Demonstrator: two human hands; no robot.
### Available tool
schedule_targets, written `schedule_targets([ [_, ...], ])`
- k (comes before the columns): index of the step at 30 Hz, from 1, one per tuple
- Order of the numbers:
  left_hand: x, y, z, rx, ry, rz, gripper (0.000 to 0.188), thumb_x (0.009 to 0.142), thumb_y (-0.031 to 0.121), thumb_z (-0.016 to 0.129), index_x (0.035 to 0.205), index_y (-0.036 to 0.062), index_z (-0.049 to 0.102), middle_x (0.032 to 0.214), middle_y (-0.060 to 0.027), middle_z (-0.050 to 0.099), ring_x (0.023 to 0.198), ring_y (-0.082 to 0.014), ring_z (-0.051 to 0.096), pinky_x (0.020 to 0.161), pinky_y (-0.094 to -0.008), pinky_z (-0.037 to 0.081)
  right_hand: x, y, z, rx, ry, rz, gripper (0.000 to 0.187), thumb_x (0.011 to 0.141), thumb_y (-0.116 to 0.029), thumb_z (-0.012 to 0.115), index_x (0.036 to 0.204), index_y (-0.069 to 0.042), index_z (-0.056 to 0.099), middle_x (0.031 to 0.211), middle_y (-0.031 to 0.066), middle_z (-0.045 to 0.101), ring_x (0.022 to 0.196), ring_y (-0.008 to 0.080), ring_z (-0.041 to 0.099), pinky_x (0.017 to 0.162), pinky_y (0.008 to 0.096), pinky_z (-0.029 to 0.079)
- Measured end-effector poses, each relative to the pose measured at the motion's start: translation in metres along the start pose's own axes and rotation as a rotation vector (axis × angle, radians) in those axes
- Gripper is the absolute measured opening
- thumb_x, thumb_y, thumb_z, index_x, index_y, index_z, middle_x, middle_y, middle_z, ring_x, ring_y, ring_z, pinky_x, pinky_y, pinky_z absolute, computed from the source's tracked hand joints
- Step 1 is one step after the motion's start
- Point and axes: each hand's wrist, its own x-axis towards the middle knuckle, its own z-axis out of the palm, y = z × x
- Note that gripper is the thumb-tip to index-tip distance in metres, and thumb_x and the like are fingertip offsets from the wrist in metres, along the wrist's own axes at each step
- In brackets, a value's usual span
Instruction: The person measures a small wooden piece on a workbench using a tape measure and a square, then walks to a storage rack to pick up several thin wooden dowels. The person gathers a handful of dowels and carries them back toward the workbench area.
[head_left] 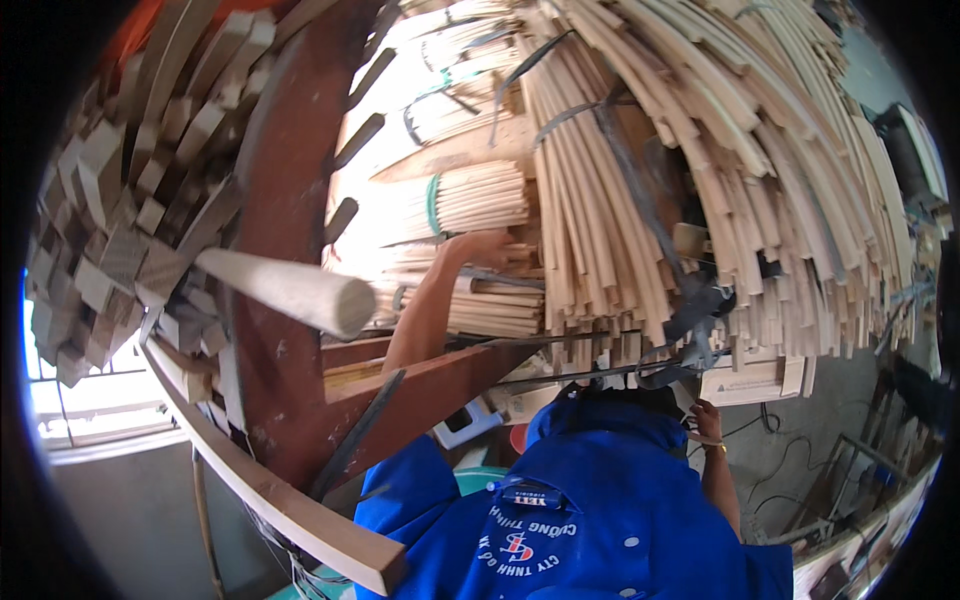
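Observation:
My left hand (pixel 484 248) reaches forward past a red-brown beam, its fingers closed around the ends of thin wooden sticks (pixel 522 262). Just beyond it is a stick bundle (pixel 482 198) tied with a green band. Another bundle (pixel 495 312) lies close under the wrist. My right hand (pixel 706 422) is lower down on the right, fingers curled, below a dangling black strap (pixel 690 318); what lies between those fingers is too small to make out. Tall light sticks (pixel 590 215), bound with dark strips, rise between the two hands.
A red-brown post (pixel 285 200) with short pegs stands left of my arm. A round wooden pole (pixel 300 292) juts toward me, and a square timber bar (pixel 290 505) crosses the lower left. Stacked timber (pixel 120 240) fills the far left. A cardboard box (pixel 752 382) sits behind my right hand.

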Motion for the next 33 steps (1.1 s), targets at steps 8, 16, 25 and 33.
schedule_targets([
  [8, -0.004, -0.004, 0.005, 0.151, 0.299, 0.172, 0.04, 0.065, 0.014, 0.069, 0.101, 0.0012, 0.058, 0.096, -0.0186, 0.06, 0.094, -0.0337, 0.055, 0.081, -0.04, 0.044, 0.003, 0.011, -0.012, -0.078, -0.005, -0.018, 0.038, 0.081, -0.016, 0.055, 0.114, 0.004, 0.054, 0.093, 0.0119, 0.063, 0.075, 0.0188, 0.062, 0.062, 0.0281, 0.051],
  [16, -0.028, 0.025, -0.002, -0.088, 0.236, 0.131, 0.03, 0.072, 0.012, 0.063, 0.099, 0.0027, 0.058, 0.093, -0.0164, 0.061, 0.09, -0.0316, 0.056, 0.079, -0.0391, 0.044, 0.008, -0.005, -0.01, -0.286, -0.016, -0.037, 0.043, 0.08, -0.016, 0.055, 0.12, 0.0, 0.05, 0.092, 0.0119, 0.063, 0.075, 0.0185, 0.063, 0.055, 0.0301, 0.051],
  [25, -0.024, 0.014, -0.006, -0.037, 0.216, 0.106, 0.032, 0.07, 0.01, 0.066, 0.1, 0.0024, 0.058, 0.091, -0.0156, 0.06, 0.088, -0.0271, 0.057, 0.078, -0.0376, 0.044, 0.019, -0.015, -0.012, -0.117, -0.039, -0.02, 0.041, 0.083, -0.021, 0.056, 0.119, -0.002, 0.051, 0.09, 0.0109, 0.063, 0.071, 0.0174, 0.064, 0.048, 0.0269, 0.049],
  [33, -0.024, 0.01, -0.022, -0.13, 0.357, 0.097, 0.043, 0.076, 0.016, 0.068, 0.115, 0.0047, 0.056, 0.108, -0.0156, 0.06, 0.097, -0.0269, 0.057, 0.081, -0.0374, 0.045, 0.022, 0.007, -0.015, -0.106, -0.086, -0.005, 0.042, 0.082, -0.022, 0.055, 0.119, -0.003, 0.051, 0.096, 0.01, 0.062, 0.074, 0.0185, 0.064, 0.049, 0.0294, 0.049],
])
